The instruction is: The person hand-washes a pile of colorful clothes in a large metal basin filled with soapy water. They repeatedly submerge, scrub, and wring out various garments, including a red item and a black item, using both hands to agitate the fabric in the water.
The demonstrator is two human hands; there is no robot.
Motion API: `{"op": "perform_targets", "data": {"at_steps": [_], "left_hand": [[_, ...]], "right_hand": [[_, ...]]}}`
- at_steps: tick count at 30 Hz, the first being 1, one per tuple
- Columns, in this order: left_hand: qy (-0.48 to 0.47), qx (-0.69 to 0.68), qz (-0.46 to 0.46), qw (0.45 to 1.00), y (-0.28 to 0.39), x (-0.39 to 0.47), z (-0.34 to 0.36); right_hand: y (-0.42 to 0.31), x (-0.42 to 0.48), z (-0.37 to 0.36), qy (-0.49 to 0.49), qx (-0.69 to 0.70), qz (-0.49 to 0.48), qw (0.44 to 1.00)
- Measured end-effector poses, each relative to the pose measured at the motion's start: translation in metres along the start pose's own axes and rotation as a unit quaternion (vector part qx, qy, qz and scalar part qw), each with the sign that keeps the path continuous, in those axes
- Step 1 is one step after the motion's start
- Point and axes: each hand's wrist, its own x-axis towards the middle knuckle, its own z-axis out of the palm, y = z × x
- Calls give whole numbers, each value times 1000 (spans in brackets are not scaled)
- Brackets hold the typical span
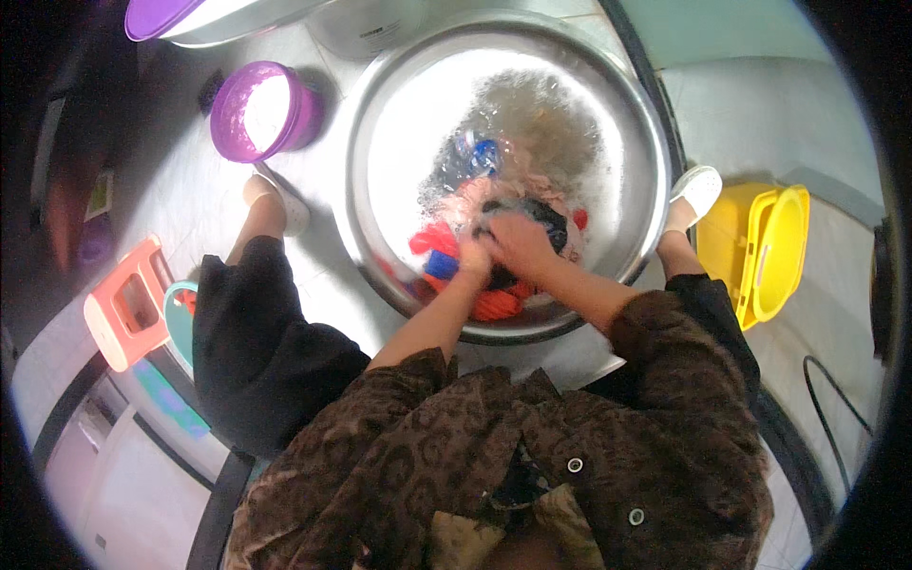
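Observation:
A wide round metal basin [645, 149] stands on the floor between my feet, with water and wet laundry inside. My left hand [475, 254] and my right hand [519, 241] meet over its near half, both on a dark wet cloth [545, 217]. The right hand is blurred and its fingers are partly hidden in the cloth. Pinkish fabric [467, 196] lies just beyond the hands. Red cloth [497, 305] and a blue piece [442, 264] are by the near wall. A blue and white item [483, 157] sits in the water farther off.
A purple bucket [308, 110] stands left of the basin. At the lower left are a pink plastic stool [107, 324] and a teal basin [178, 331]. Yellow plastic containers [748, 249] stand at the right, past my shoe. A dark hose or cable [819, 370] curves at the lower right.

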Motion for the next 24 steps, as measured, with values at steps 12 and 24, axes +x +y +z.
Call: {"op": "perform_targets", "data": {"at_steps": [12, 24], "left_hand": [[14, 29, -83, 996, 34, -19, 17], [6, -42, 4, 999, 17, -7, 15]], "right_hand": [[90, 138, 11, -101, -23, 131, 986], [9, 0, -47, -26, 1, -144, 989]]}}
